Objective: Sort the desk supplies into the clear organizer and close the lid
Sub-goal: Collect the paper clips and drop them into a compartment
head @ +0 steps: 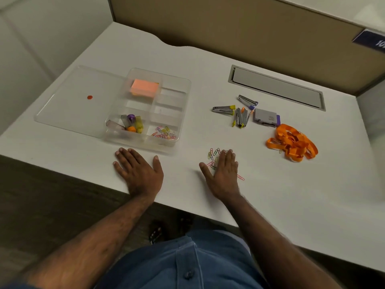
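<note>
The clear organizer sits on the white desk, its lid open flat to the left. Inside are orange sticky notes, small coloured sharpeners or caps and some coloured paper clips. My left hand lies flat and open on the desk just in front of the organizer. My right hand lies flat with fingers spread over a loose pile of paper clips, partly hiding them. Farther right lie staple removers and staplers, a grey-purple stapler and orange rubber bands.
A grey cable hatch is set into the desk at the back right. A tan partition wall closes off the back. The desk's front edge runs just below my wrists.
</note>
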A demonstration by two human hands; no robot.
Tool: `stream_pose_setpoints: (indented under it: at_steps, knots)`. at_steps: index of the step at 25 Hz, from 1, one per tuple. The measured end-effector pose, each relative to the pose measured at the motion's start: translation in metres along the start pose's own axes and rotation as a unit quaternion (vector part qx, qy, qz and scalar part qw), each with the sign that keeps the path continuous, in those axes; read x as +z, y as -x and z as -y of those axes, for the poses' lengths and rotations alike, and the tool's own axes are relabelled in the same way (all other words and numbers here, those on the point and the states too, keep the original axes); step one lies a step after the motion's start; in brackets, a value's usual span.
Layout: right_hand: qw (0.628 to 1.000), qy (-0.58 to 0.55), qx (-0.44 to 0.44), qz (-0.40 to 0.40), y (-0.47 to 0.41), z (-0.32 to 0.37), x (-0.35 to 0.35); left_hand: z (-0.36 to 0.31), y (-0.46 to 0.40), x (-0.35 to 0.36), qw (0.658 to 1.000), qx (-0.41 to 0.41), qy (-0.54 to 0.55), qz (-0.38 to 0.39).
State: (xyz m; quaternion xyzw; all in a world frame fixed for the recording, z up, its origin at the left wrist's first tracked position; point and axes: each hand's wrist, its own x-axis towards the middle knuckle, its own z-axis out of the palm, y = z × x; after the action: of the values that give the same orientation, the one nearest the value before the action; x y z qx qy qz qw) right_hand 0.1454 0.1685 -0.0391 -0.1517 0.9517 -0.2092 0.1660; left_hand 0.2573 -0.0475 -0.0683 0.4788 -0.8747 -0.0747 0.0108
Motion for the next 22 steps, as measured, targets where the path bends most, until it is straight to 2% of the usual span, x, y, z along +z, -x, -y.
stream_pose_setpoints:
  at_steps: [4, 8, 11, 13, 16, 22]
  knots:
    - [0.992, -0.118, -0.007, -0.040, -0.002, -0.010, -0.021, -0.001, 0.001, 0.000, 1.000, 0.001, 0.004, -0.001]
    - [0.994, -0.022, 0.016, -0.106, 0.007, -0.058, -0.050, -0.001, 0.001, 0.000, 1.000, 0.003, 0.006, -0.012]
    - [0.998, 0.001, 0.043, -0.042, 0.015, -0.082, -0.060, -0.002, 0.001, 0.003, 1.000, 0.000, 0.007, -0.021]
    - [1.000, 0.022, -0.005, -0.008, 0.013, -0.082, -0.060, -0.003, 0.000, 0.005, 1.000, -0.003, 0.002, -0.027]
    - [0.997, 0.015, -0.077, 0.012, 0.000, -0.064, -0.056, -0.003, -0.001, 0.008, 0.999, -0.001, 0.002, -0.038]
    - [0.991, -0.004, -0.135, 0.013, -0.040, -0.035, -0.059, -0.005, -0.002, 0.011, 0.999, -0.014, -0.009, -0.039]
